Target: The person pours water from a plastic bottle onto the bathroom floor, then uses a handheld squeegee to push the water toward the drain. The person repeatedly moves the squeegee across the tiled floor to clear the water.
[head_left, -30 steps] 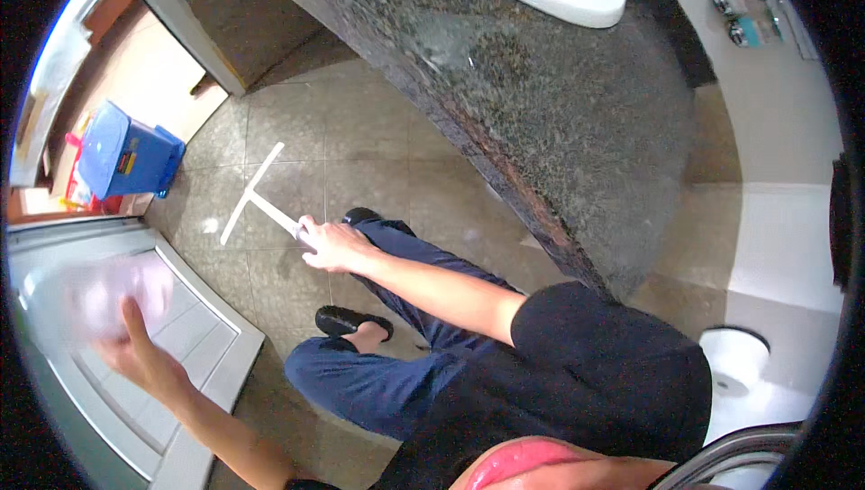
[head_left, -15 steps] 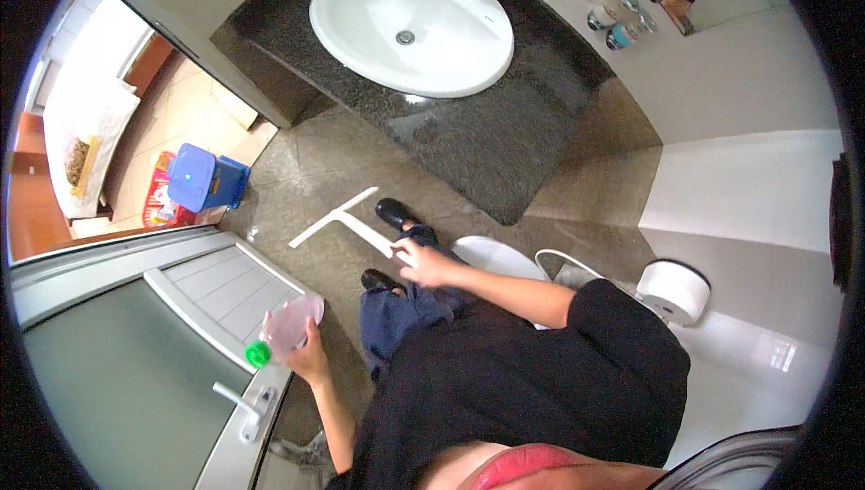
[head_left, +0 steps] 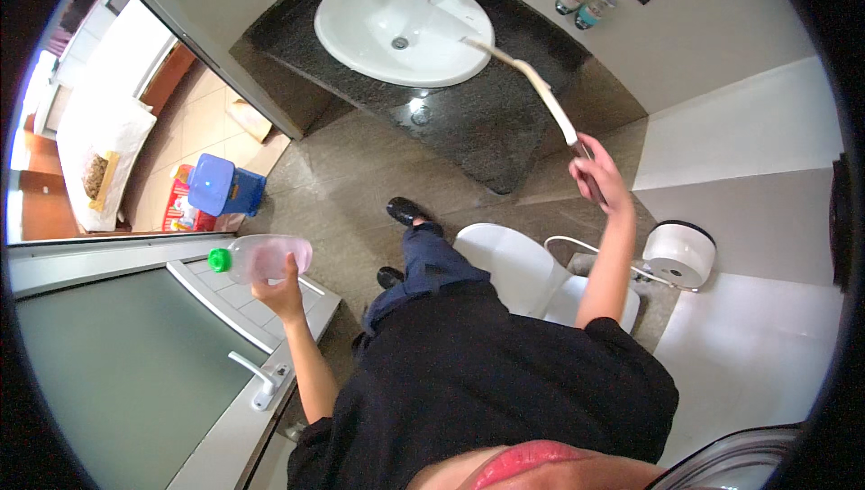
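Note:
My left hand [head_left: 283,294] is wrapped round a clear, pink-tinted plastic bottle [head_left: 258,258] with a green cap. The bottle lies sideways in the air beside the door, cap pointing left. On the right, my right hand [head_left: 605,176] grips the dark handle end of a white T-shaped squeegee [head_left: 551,104]. Raised, the squeegee slants up and left over the dark stone counter [head_left: 468,134]. Its far end overlaps the right rim of the white oval sink [head_left: 360,62]; whether it touches cannot be made out.
A white toilet [head_left: 509,260] stands right of my legs, with a round paper dispenser [head_left: 680,256] on the wall beyond. At left are a frosted door [head_left: 135,355] with a lever handle [head_left: 252,368] and a blue bin [head_left: 221,186]. Two small bottles [head_left: 584,4] sit near the mirror.
My right hand has lifted the squeegee from near the floor up and right, toward the counter. The left hand has raised the bottle slightly, and it has turned more level.

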A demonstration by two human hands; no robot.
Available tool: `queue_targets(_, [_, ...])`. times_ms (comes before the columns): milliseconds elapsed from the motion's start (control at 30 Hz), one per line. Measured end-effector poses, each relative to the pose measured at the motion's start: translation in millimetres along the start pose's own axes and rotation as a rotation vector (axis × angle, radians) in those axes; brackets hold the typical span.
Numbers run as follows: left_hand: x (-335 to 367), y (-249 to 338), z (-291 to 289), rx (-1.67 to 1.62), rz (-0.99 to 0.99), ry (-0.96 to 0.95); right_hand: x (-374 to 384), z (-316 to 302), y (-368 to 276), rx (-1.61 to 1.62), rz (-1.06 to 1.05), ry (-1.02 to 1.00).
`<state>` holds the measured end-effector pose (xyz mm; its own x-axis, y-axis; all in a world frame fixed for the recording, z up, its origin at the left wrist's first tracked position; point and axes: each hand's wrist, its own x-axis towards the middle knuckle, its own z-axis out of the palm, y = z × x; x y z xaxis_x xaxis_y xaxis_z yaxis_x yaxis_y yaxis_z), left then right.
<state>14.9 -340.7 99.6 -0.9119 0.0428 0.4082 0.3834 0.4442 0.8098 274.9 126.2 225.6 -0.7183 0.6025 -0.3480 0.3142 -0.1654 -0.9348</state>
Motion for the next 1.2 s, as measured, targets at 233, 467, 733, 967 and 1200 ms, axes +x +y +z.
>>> queue_targets(233, [-39, -31, 14, 0.035, -0.107, -0.063, 133, 13, 60, -0.261, 0.012, 0.624])
queue_targets(467, [-62, -52, 7, 0.023, -0.231, -0.213, 223, 2, 50, -0.478, 0.245, 0.638])
queue_targets(733, [-84, -47, 10, -0.058, -0.272, -0.161, 117, 67, 144, -0.950, 0.186, 0.584])
queue_targets(967, [-61, -39, 40, -0.114, -0.254, -0.112, -18, 101, 177, -1.007, 0.273, 0.472])
queue_targets(1200, [-6, -43, 74, -0.072, -0.174, -0.207, 4, 68, 128, -0.275, 0.155, 0.510])
